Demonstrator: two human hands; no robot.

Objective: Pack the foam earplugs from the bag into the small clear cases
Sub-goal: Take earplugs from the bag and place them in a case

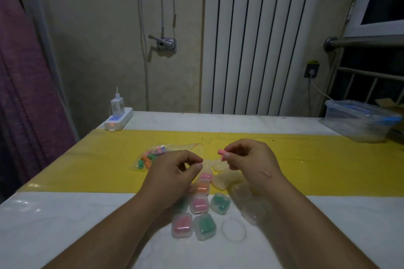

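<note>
Nearest me, two bare forearms [105, 233] reach forward over a pale surface [54, 225]. Just beyond them, on the near side of the bag [150, 158], sit the filled cases [197, 203] with pink, green and orange foam showing through the clear lids. The empty cases [223, 178] lie to the right of these, further from the bag. The bag itself lies flat and holds a mixed heap of coloured earplugs.

The right hand [251, 159] is raised to the right of the bag, pinching one pink earplug [222, 152] between thumb and fingertips. The left hand [172, 172] hovers between the bag and the filled cases, fingers curled, thumb and forefinger nearly meeting. I cannot tell whether it holds anything clear.

I judge the foam feather-light and squashy — best pinched gently at mid-length. The cases look stiff, slick and easily knocked aside — hold one by its edges.
</note>
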